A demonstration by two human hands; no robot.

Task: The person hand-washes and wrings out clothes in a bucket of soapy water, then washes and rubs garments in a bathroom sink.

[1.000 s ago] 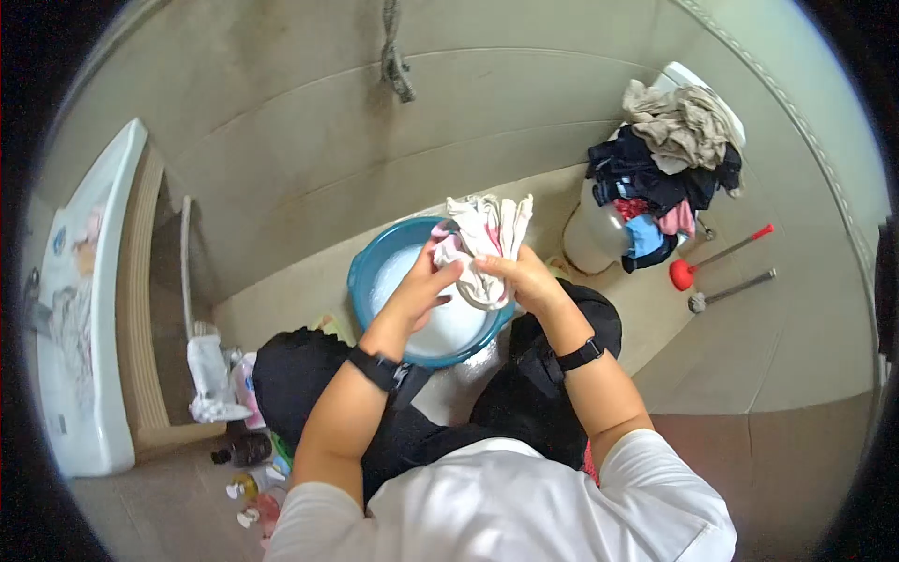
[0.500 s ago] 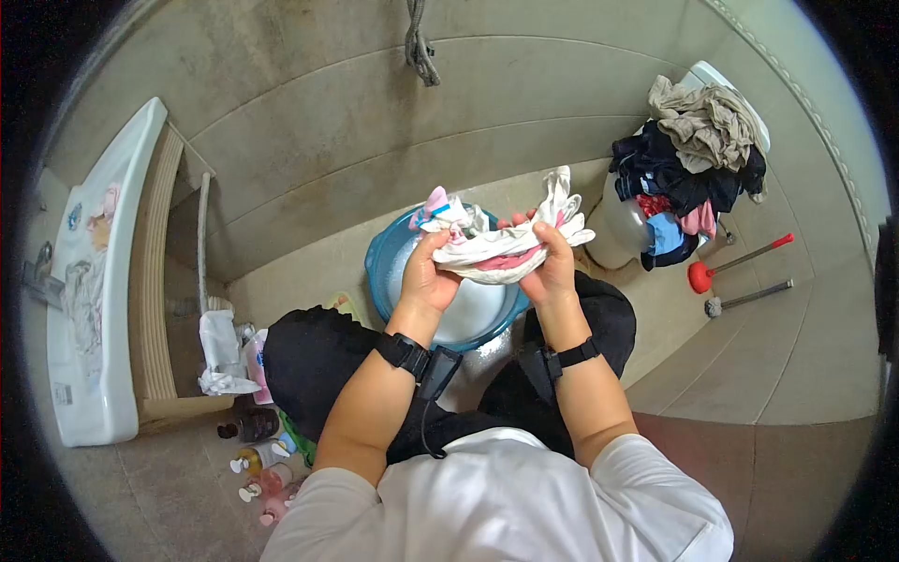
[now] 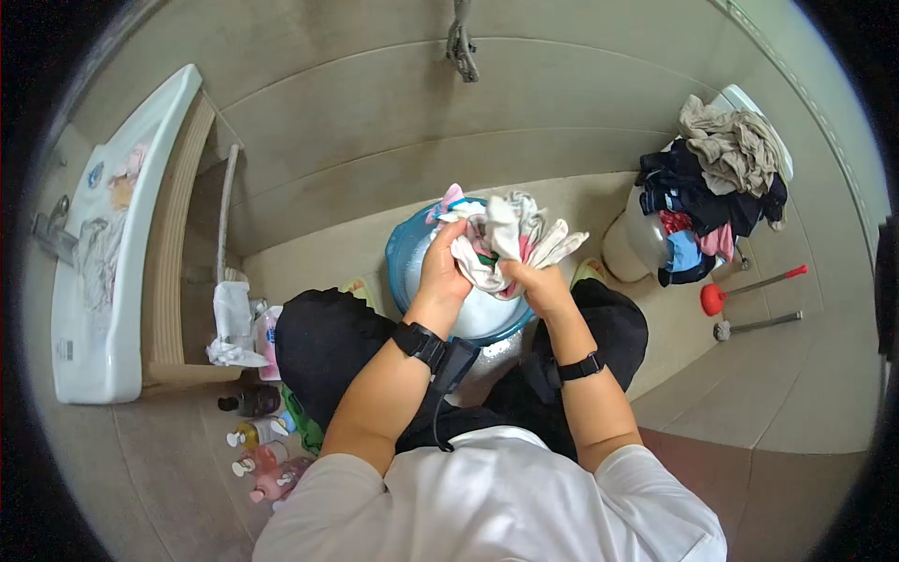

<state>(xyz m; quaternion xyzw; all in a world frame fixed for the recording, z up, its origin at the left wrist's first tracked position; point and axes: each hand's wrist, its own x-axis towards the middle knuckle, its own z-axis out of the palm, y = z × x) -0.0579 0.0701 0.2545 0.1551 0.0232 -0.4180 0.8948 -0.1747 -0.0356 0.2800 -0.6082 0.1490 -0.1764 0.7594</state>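
A bunched white cloth (image 3: 506, 234) with pink and green patches is held above a blue basin (image 3: 401, 272). White suds (image 3: 482, 317) fill the basin below it. My left hand (image 3: 444, 267) grips the cloth's left side, near a pink and blue end. On the right side, my right hand (image 3: 540, 284) is closed on the lower part of the cloth, thumb on top. Some fingers of both hands are hidden behind the fabric.
Clothes (image 3: 716, 178) are piled on a toilet (image 3: 623, 248) at the right, near a red plunger (image 3: 714, 300) and a brush (image 3: 723, 331). At the left is a sink (image 3: 122, 318) with cloths inside. Several bottles (image 3: 253, 433) stand on the floor.
The cloth was stretched sideways between both hands half a second ago; now it is gathered into a bunch, with my hands turned around it. The whole view has shifted too.
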